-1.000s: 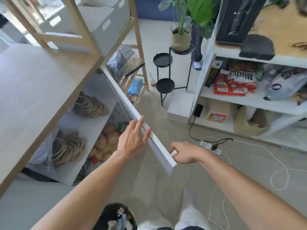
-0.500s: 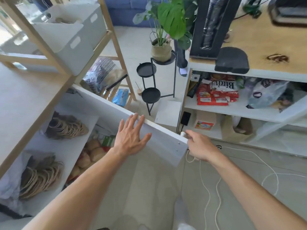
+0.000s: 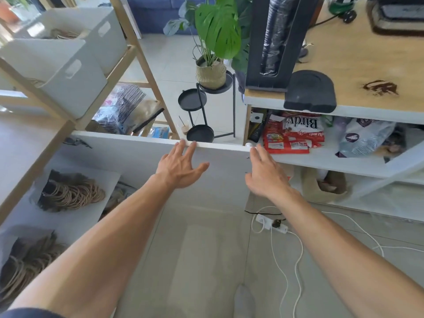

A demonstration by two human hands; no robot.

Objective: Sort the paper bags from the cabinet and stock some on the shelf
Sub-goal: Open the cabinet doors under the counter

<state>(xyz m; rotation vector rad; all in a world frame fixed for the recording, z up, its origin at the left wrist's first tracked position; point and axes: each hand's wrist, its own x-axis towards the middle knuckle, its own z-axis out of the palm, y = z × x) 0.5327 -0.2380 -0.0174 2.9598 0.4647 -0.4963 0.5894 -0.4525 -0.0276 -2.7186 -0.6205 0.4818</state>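
The white cabinet door (image 3: 128, 154) stands swung wide open in front of me. My left hand (image 3: 180, 165) is spread flat against its inner face, fingertips at the top edge. My right hand (image 3: 263, 174) hovers with straight fingers just below the small white knob (image 3: 248, 145) at the door's corner, holding nothing. Inside the cabinet at the left, one bundle of paper bags with twisted handles (image 3: 71, 191) lies on the upper white shelf (image 3: 107, 180). A second bundle of paper bags (image 3: 27, 260) lies on the shelf below.
A wooden rack with white bins (image 3: 68, 65) stands above the cabinet at the left. A black plant stand (image 3: 202, 104) with a potted plant is behind the door. At the right, a white shelf unit (image 3: 321, 159) holds snack packets; a power strip and cords (image 3: 273, 226) lie on the floor.
The door has swung further open. My right hand let go of the knob and opened. My left hand stayed flat on the door as it moved.
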